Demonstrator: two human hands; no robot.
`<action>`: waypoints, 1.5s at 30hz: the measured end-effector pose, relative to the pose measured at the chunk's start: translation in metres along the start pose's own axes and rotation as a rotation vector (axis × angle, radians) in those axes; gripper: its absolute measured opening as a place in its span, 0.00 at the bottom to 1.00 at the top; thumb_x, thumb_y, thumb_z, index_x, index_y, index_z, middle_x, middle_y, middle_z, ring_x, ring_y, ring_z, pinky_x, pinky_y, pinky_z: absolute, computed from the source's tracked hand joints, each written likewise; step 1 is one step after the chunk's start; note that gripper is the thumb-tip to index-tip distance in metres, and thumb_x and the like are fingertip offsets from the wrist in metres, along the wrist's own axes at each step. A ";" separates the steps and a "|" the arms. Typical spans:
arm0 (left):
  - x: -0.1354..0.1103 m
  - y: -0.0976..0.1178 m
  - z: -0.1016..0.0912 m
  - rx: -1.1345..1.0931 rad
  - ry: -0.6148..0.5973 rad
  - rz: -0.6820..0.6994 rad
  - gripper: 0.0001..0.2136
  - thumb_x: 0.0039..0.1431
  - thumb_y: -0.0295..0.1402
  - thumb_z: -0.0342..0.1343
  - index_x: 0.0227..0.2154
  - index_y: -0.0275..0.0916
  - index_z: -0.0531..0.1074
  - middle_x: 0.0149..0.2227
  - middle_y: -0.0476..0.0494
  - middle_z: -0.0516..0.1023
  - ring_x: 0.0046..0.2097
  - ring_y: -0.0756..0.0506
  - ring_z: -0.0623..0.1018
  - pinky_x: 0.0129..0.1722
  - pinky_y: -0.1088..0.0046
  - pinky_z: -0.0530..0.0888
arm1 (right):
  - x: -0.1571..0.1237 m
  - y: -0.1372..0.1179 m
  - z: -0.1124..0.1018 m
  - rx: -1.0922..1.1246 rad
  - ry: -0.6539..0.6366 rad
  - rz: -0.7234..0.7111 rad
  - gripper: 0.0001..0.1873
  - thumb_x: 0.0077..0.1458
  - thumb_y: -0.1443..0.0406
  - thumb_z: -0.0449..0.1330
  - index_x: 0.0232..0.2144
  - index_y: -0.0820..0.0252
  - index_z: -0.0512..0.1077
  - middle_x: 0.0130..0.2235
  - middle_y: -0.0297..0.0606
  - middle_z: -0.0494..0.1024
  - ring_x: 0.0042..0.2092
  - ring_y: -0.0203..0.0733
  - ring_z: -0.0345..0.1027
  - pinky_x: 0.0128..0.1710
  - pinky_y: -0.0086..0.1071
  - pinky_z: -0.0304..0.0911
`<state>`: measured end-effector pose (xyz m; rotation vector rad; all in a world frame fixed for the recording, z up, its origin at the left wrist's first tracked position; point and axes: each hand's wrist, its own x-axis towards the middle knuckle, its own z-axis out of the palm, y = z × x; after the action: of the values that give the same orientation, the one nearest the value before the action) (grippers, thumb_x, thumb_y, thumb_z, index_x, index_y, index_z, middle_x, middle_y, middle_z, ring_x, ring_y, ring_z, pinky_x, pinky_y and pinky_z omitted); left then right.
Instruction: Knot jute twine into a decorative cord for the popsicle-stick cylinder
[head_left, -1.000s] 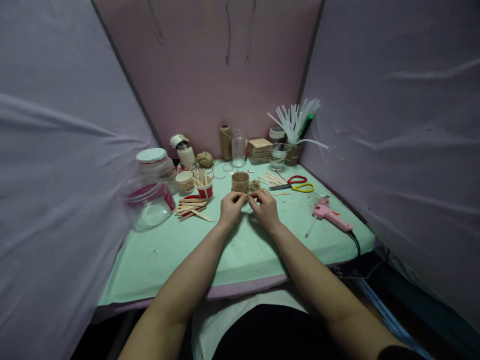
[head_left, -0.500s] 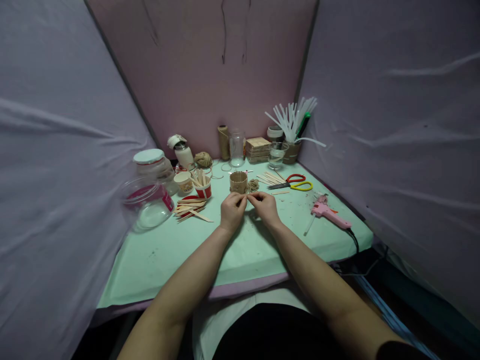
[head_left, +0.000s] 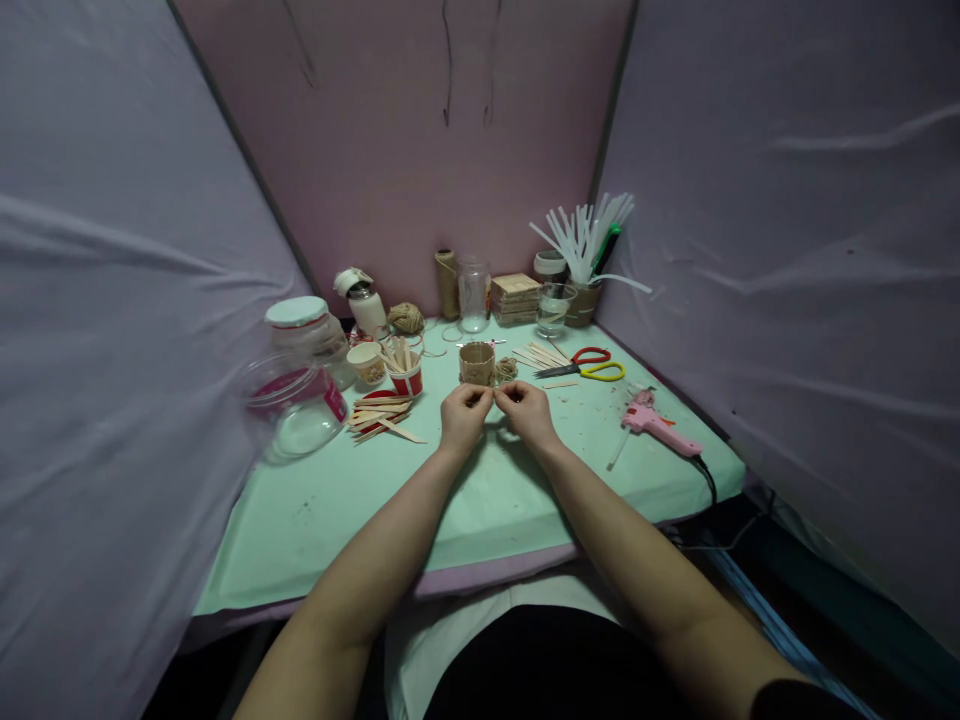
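Observation:
My left hand (head_left: 466,414) and my right hand (head_left: 527,410) meet tip to tip over the middle of the table. Both are closed in a pinch, with thumbs against bent fingers. Whatever lies between the fingertips is too small to make out. Just beyond them stands a brown cup (head_left: 477,364) with an uneven rim, its lower edge partly hidden by my hands. Beside the cup, to the right, is a small bundle of twine (head_left: 507,369). A thin white stick (head_left: 491,343) lies behind the cup.
Scissors (head_left: 581,366) and a pink glue gun (head_left: 652,422) lie at the right. Wooden sticks (head_left: 384,414), a red cup of sticks (head_left: 406,378) and clear jars (head_left: 296,410) are at the left. Glue sticks (head_left: 589,245), a glass jar (head_left: 474,297) and a twine ball (head_left: 406,319) line the back.
My hands have barely moved; the fingertips stay together and the right hand's fingers have shifted very slightly. The things on the table have kept their places.

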<state>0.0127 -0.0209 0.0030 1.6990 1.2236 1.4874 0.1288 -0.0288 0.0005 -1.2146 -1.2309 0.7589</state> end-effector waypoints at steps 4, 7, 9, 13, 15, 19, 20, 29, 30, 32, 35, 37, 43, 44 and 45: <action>0.005 0.000 0.002 -0.431 -0.053 -0.507 0.03 0.45 0.30 0.57 0.23 0.35 0.72 0.20 0.51 0.69 0.23 0.54 0.66 0.24 0.78 0.65 | -0.004 -0.001 -0.001 -0.233 0.026 -0.309 0.06 0.48 0.64 0.57 0.21 0.59 0.68 0.26 0.35 0.70 0.29 0.37 0.61 0.32 0.31 0.58; 0.011 0.001 -0.002 -0.689 -0.205 -0.834 0.06 0.45 0.29 0.57 0.19 0.35 0.67 0.18 0.52 0.64 0.19 0.57 0.61 0.17 0.81 0.59 | -0.006 -0.001 -0.001 -0.308 -0.023 -0.448 0.06 0.50 0.65 0.56 0.22 0.58 0.68 0.27 0.36 0.70 0.31 0.38 0.61 0.34 0.32 0.59; 0.012 0.001 -0.005 -0.738 -0.272 -0.846 0.06 0.44 0.30 0.59 0.20 0.34 0.67 0.18 0.52 0.64 0.19 0.57 0.60 0.16 0.82 0.56 | -0.006 -0.002 -0.001 -0.271 -0.023 -0.428 0.07 0.51 0.64 0.56 0.23 0.58 0.68 0.27 0.36 0.70 0.31 0.38 0.61 0.34 0.32 0.59; 0.007 0.002 -0.003 -0.504 -0.149 -0.477 0.08 0.47 0.35 0.60 0.25 0.34 0.72 0.21 0.50 0.67 0.22 0.55 0.64 0.20 0.80 0.60 | -0.003 -0.002 -0.001 -0.020 -0.006 -0.154 0.08 0.48 0.60 0.58 0.25 0.60 0.70 0.27 0.34 0.71 0.29 0.36 0.62 0.31 0.30 0.59; 0.003 0.002 -0.001 -0.278 -0.050 -0.263 0.08 0.49 0.35 0.58 0.27 0.34 0.74 0.24 0.47 0.73 0.27 0.53 0.69 0.27 0.77 0.66 | -0.001 -0.001 -0.001 0.091 -0.036 -0.036 0.09 0.46 0.59 0.60 0.25 0.61 0.71 0.26 0.34 0.72 0.28 0.35 0.62 0.30 0.30 0.59; 0.000 0.000 -0.001 -0.013 -0.006 -0.038 0.08 0.53 0.34 0.55 0.29 0.35 0.76 0.31 0.43 0.77 0.35 0.48 0.74 0.38 0.72 0.69 | 0.002 -0.001 -0.001 0.143 -0.043 0.036 0.12 0.43 0.57 0.61 0.24 0.61 0.72 0.25 0.33 0.72 0.28 0.35 0.63 0.31 0.29 0.58; 0.000 -0.001 -0.002 0.003 -0.009 -0.026 0.08 0.53 0.34 0.55 0.29 0.35 0.76 0.31 0.43 0.78 0.35 0.48 0.74 0.38 0.72 0.69 | 0.002 -0.001 -0.002 0.137 -0.042 0.044 0.12 0.44 0.57 0.61 0.24 0.62 0.72 0.25 0.33 0.72 0.28 0.34 0.62 0.31 0.29 0.58; 0.006 -0.002 -0.002 -0.370 -0.188 -0.433 0.08 0.49 0.34 0.59 0.25 0.32 0.73 0.23 0.47 0.70 0.23 0.55 0.64 0.20 0.81 0.61 | 0.002 -0.001 -0.002 0.059 -0.040 -0.001 0.12 0.47 0.57 0.56 0.24 0.61 0.68 0.25 0.33 0.71 0.28 0.35 0.61 0.30 0.29 0.57; 0.008 -0.002 -0.004 -0.481 -0.237 -0.536 0.08 0.49 0.33 0.60 0.24 0.32 0.72 0.23 0.48 0.68 0.21 0.57 0.62 0.17 0.82 0.57 | 0.001 -0.002 -0.001 0.047 -0.045 -0.027 0.12 0.48 0.57 0.56 0.24 0.61 0.68 0.26 0.34 0.71 0.29 0.35 0.61 0.31 0.29 0.58; 0.012 -0.001 -0.009 -0.691 -0.339 -0.718 0.06 0.48 0.29 0.60 0.24 0.31 0.70 0.23 0.49 0.65 0.20 0.59 0.59 0.15 0.85 0.53 | 0.000 -0.003 -0.001 0.030 -0.059 -0.084 0.12 0.48 0.57 0.56 0.25 0.60 0.68 0.27 0.34 0.71 0.30 0.36 0.62 0.32 0.30 0.58; 0.015 0.000 -0.013 -0.831 -0.423 -0.824 0.05 0.47 0.26 0.60 0.25 0.31 0.69 0.22 0.50 0.64 0.20 0.59 0.57 0.14 0.86 0.52 | 0.000 -0.002 0.001 0.105 -0.077 -0.079 0.12 0.48 0.56 0.57 0.26 0.60 0.68 0.27 0.33 0.70 0.30 0.35 0.62 0.31 0.29 0.58; 0.014 0.001 -0.011 -0.767 -0.385 -0.737 0.06 0.47 0.29 0.61 0.25 0.32 0.70 0.22 0.50 0.65 0.19 0.59 0.57 0.15 0.85 0.53 | 0.001 -0.001 0.002 0.228 -0.093 0.031 0.13 0.47 0.55 0.57 0.26 0.59 0.68 0.25 0.31 0.69 0.27 0.33 0.60 0.28 0.28 0.57; 0.006 0.000 -0.002 -0.210 -0.108 -0.248 0.09 0.49 0.36 0.58 0.25 0.35 0.74 0.25 0.46 0.74 0.28 0.51 0.70 0.28 0.76 0.67 | 0.005 0.002 0.000 0.345 -0.097 0.234 0.13 0.41 0.56 0.61 0.23 0.61 0.68 0.22 0.30 0.67 0.23 0.30 0.56 0.23 0.26 0.53; 0.005 0.000 -0.002 -0.165 -0.103 -0.213 0.09 0.50 0.37 0.57 0.26 0.35 0.75 0.26 0.46 0.75 0.30 0.50 0.71 0.31 0.74 0.68 | 0.005 0.001 0.000 0.312 -0.090 0.215 0.14 0.41 0.56 0.62 0.23 0.61 0.68 0.22 0.30 0.68 0.23 0.30 0.56 0.23 0.26 0.53; 0.005 -0.001 -0.002 -0.134 -0.099 -0.192 0.09 0.50 0.37 0.56 0.26 0.35 0.75 0.26 0.45 0.76 0.31 0.49 0.72 0.32 0.73 0.68 | 0.005 0.001 -0.001 0.274 -0.083 0.190 0.14 0.41 0.56 0.62 0.23 0.61 0.69 0.23 0.30 0.69 0.23 0.31 0.56 0.23 0.26 0.53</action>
<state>0.0105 -0.0166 0.0047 1.5042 1.1722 1.3235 0.1312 -0.0242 0.0011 -1.0908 -1.0467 1.0912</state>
